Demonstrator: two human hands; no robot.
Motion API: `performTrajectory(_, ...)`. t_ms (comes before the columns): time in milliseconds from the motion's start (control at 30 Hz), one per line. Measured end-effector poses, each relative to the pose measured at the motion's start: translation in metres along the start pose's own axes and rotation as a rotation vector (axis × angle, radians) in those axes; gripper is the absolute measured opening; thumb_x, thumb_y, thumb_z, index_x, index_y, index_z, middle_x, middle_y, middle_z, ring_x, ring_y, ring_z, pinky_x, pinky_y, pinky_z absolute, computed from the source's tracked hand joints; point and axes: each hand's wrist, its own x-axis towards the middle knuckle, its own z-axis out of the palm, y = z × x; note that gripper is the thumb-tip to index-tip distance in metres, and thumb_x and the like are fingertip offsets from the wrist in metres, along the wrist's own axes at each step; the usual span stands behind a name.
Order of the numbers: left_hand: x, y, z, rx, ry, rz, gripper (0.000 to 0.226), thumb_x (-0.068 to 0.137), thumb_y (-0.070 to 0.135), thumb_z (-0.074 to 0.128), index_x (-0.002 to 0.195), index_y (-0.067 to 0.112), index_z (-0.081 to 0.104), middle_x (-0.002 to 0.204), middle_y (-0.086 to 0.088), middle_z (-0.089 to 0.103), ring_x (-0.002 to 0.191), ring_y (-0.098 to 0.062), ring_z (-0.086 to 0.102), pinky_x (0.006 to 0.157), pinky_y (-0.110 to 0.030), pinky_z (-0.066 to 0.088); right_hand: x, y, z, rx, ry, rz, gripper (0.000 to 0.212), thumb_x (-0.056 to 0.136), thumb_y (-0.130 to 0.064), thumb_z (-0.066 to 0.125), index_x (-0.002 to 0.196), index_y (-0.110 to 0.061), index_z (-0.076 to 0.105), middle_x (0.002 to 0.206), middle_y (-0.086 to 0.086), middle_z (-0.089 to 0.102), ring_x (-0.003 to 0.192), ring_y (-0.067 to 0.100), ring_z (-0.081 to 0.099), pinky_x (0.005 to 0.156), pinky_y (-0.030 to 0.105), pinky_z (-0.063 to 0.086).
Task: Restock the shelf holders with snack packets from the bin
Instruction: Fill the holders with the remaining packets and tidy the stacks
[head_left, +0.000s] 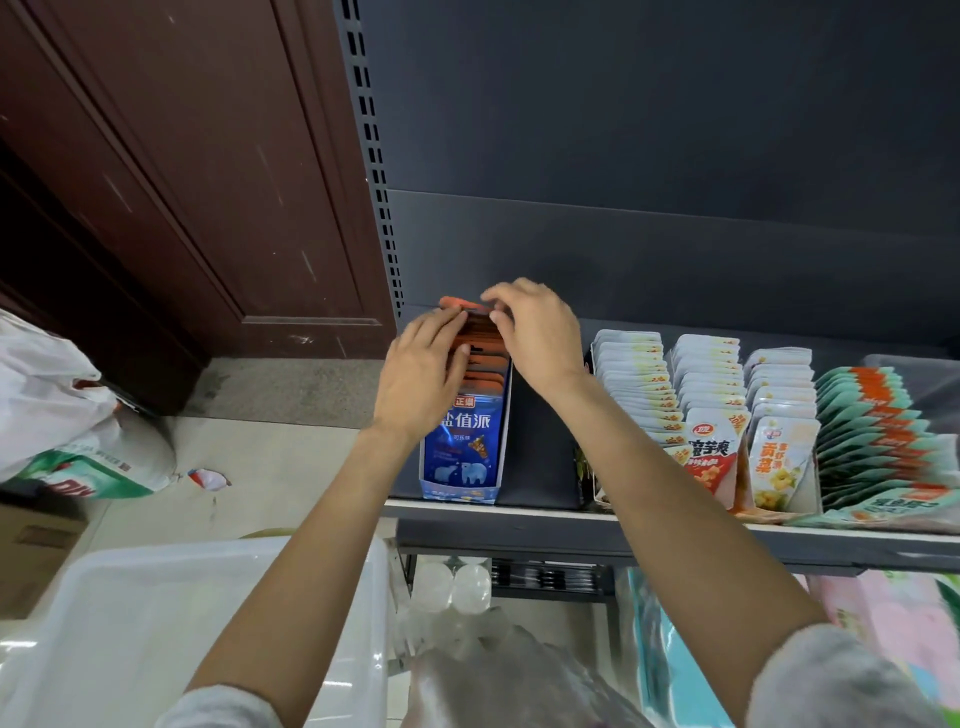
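A blue cardboard shelf holder (464, 470) with polar bears on its front stands at the left end of the dark shelf (545, 512). A row of orange snack packets (485, 366) stands inside it. My left hand (418, 379) lies flat against the left side of the row, fingers straight. My right hand (537, 330) curls over the back of the row and pinches the rearmost packets. The white plastic bin (156, 613) sits low at the left, under my left forearm; no packets show in the part I see.
To the right on the shelf stand several rows of white, red and green snack packets (711, 415). A gap (545, 452) separates them from the blue holder. A brown door (182, 182), white bags (57, 410) and a torn wrapper (208, 478) lie left.
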Motion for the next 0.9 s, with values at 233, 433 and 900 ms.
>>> performTrajectory(233, 0.009, -0.003, -0.006, 0.080, 0.030, 0.014, 0.025, 0.094, 0.024, 0.051, 0.112, 0.013, 0.064, 0.105, -0.006, 0.064, 0.097, -0.026, 0.053, 0.086, -0.039, 0.046, 0.018, 0.001, -0.008, -0.217, -0.195, -0.208, 0.019, 0.094, -0.016, 0.054, 0.113, -0.017, 0.058, 0.110, 0.004, 0.058, 0.101, 0.024, 0.058, 0.073, 0.033, 0.045)
performTrajectory(433, 0.004, -0.005, -0.010, 0.054, 0.041, 0.071, 0.010, 0.085, 0.015, 0.068, 0.095, 0.014, 0.072, 0.086, -0.002, 0.070, 0.078, -0.023, 0.057, 0.069, -0.033, 0.045, 0.018, -0.002, -0.013, -0.349, -0.229, -0.277, 0.016, 0.096, -0.015, 0.052, 0.111, -0.016, 0.058, 0.107, 0.005, 0.060, 0.091, 0.028, 0.062, 0.066, 0.030, 0.035)
performTrajectory(900, 0.001, -0.003, -0.008, -0.042, 0.002, -0.029, 0.023, 0.091, 0.013, 0.058, 0.114, 0.012, 0.063, 0.104, -0.006, 0.063, 0.095, -0.022, 0.059, 0.076, -0.038, 0.053, 0.018, -0.001, 0.004, -0.238, -0.151, -0.143, 0.015, 0.093, -0.013, 0.056, 0.106, -0.013, 0.062, 0.102, 0.005, 0.064, 0.090, 0.028, 0.063, 0.069, 0.033, 0.046)
